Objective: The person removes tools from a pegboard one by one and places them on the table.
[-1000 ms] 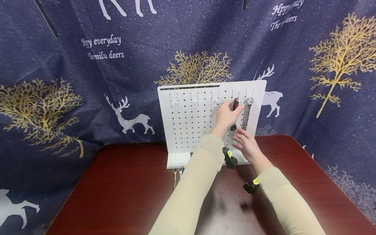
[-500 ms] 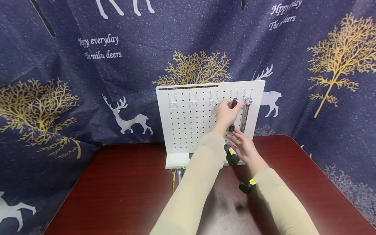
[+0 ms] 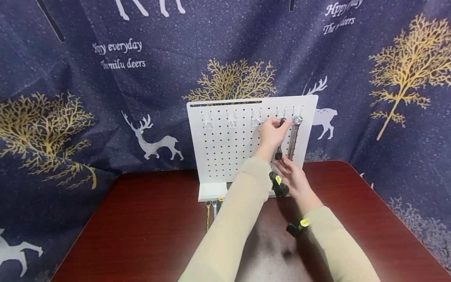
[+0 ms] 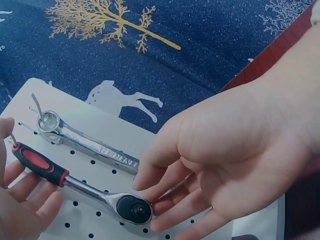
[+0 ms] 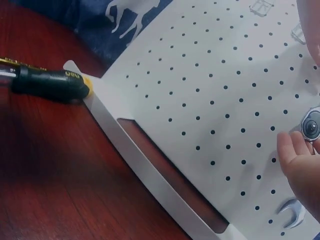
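A ratchet wrench (image 4: 85,186) with a black and red handle hangs head-down before the white pegboard (image 3: 232,152). My left hand (image 3: 272,135) holds it by the handle, thumb on one side and fingers behind, its end right at a wire hook. My right hand (image 3: 296,179) is just below, extended fingertips touching the round ratchet head (image 5: 312,125). To the right, a silver combination wrench (image 3: 294,137) hangs by its ring from another hook, its open end (image 5: 292,212) pointing down.
Several wire hooks (image 3: 231,119) line the board's upper part. Below its white base (image 3: 213,192), a gold wrench (image 3: 208,215), a silver wrench (image 3: 215,207) and a green-handled screwdriver (image 5: 50,84) lie on the dark red table (image 3: 151,223). A printed blue cloth (image 3: 162,78) hangs behind.
My right hand has moved up and left to the ratchet head. The ratchet wrench has turned so its red inlay no longer shows in the head view; my left hand stays nearly in place.
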{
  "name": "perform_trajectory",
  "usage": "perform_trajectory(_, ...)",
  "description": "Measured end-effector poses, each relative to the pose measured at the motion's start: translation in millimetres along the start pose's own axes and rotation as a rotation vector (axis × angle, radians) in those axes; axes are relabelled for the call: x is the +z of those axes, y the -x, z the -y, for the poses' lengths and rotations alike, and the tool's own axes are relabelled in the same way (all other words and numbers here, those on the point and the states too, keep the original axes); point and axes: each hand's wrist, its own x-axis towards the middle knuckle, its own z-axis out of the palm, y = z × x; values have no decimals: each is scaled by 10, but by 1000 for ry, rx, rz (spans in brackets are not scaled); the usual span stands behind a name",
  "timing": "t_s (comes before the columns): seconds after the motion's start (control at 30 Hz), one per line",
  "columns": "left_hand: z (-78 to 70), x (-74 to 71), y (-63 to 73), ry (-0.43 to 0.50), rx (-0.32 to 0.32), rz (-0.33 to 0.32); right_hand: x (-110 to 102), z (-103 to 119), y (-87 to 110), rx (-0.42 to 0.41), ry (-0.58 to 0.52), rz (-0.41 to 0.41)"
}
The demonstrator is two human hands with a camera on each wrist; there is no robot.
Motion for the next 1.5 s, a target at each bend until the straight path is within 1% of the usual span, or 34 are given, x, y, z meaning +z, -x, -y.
perform_trajectory(0.07, -12, 15, 9, -7, -7, -11, -15, -5, 17, 25, -26, 6)
perform_trajectory(0.2, -46, 26, 39, -8, -25, -26, -49, -14, 48, 67, -89, 47)
perform_trajectory(0.3, -77, 29, 62, -8, -38, -38, -68, -22, 72, 66, -132, 58)
perform_trajectory(0.5, -114, 19, 95, 12, -52, -58, -35, -27, 166, 53, -165, 21)
perform_trajectory(0.6, -119, 6, 92, 4, -49, -58, 2, -8, 225, 40, -190, -5)
perform_trajectory(0.7, -115, 0, 73, -8, -54, -60, 39, 11, 280, 29, -220, -9)
perform_trajectory(0.77, -121, -3, 69, -9, -61, -60, 52, 20, 316, 24, -229, 6)
perform_trajectory(0.87, -140, -7, 79, 14, -76, -50, 59, 39, 391, 26, -227, 31)
perform_trajectory(1.0, -156, 4, 91, 49, -84, -35, 46, 69, 499, 19, -257, 57)
perform_trajectory(1.03, -156, 2, 90, 44, -84, -38, 45, 71, 520, 15, -262, 65)
perform_trajectory(1.13, -155, -2, 89, 32, -82, -45, 38, 77, 566, -4, -251, 94)
perform_trajectory(1.23, -154, -2, 90, 32, -82, -48, 22, 86, 606, -26, -193, 122)
perform_trajectory(1.33, -153, 0, 94, 52, -82, -41, 6, 101, 647, -39, -143, 141)
perform_trajectory(1.4, -155, 2, 98, 55, -78, -41, 4, 112, 674, -44, -129, 144)
perform_trajectory(1.5, -166, -1, 104, 54, -71, -47, 22, 125, 715, -43, -144, 141)
